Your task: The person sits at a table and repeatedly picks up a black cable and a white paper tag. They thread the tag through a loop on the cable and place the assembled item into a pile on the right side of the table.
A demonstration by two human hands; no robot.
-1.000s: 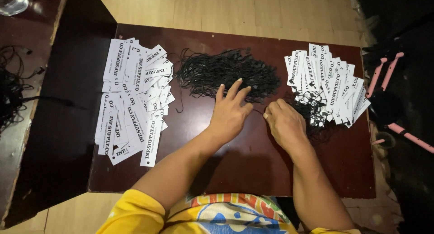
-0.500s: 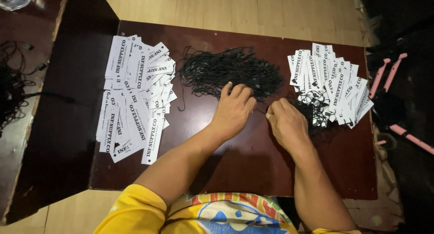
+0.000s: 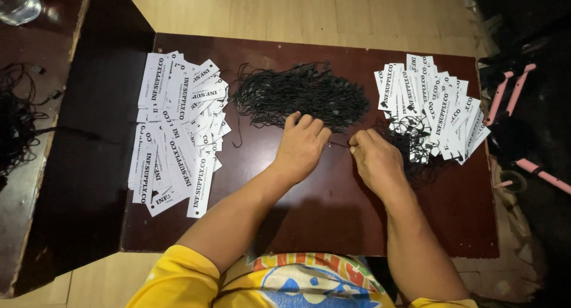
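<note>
On the dark desk [image 3: 333,213], three groups: a big fan of plain white tags [image 3: 178,129] at left, a heap of black strings [image 3: 297,94] in the middle, and a smaller fan of tags with strings on them [image 3: 431,109] at right, their loops [image 3: 410,138] spilling toward the right hand. Judging by pile sizes, maybe a third looks strung; the left fan is the larger, so most seems left, and the string heap is still thick. Left hand [image 3: 302,146] lies palm down at the near edge of the heap, fingers curled onto the strings, knuckles up; it touches the strings, but I cannot tell if it actually grips one. Right hand [image 3: 373,159] sits just beside it, fingers pinched narrow on a thin string [image 3: 339,144] that runs between the two hands. No tag visible in either hand. Both forearms come in from the bottom edge, converging at the desk's middle, wrists low near the surface. Off the desk: pink-handled thing [image 3: 517,94] at right, tangle of cords [image 3: 18,118] at left.
</note>
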